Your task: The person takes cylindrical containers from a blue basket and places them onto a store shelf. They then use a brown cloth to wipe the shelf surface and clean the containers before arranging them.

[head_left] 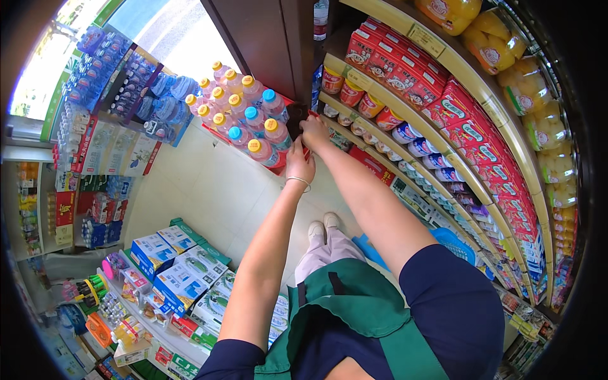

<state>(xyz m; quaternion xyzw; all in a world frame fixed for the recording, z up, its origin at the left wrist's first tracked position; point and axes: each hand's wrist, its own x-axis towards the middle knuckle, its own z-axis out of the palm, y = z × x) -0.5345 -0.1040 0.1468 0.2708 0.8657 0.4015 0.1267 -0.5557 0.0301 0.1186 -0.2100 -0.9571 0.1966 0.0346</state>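
Observation:
My left hand is at the near right corner of a red carton, thumb and fingers around its edge. Just beyond it, my right hand pinches the carton's right end, its fingertips partly hidden. Packed upright in the carton are several clear plastic bottles with pinkish contents. Most have yellow caps, and a few wear blue caps. The dark inside of the carton's right end shows beside my fingers.
Curved shelves on the right hold red drink boxes, tubs and fruit jars. Stacked cartons stand at the lower left. Bottled-water packs line the upper left. A brown door panel rises behind the carton; a blue basket lies near my right arm.

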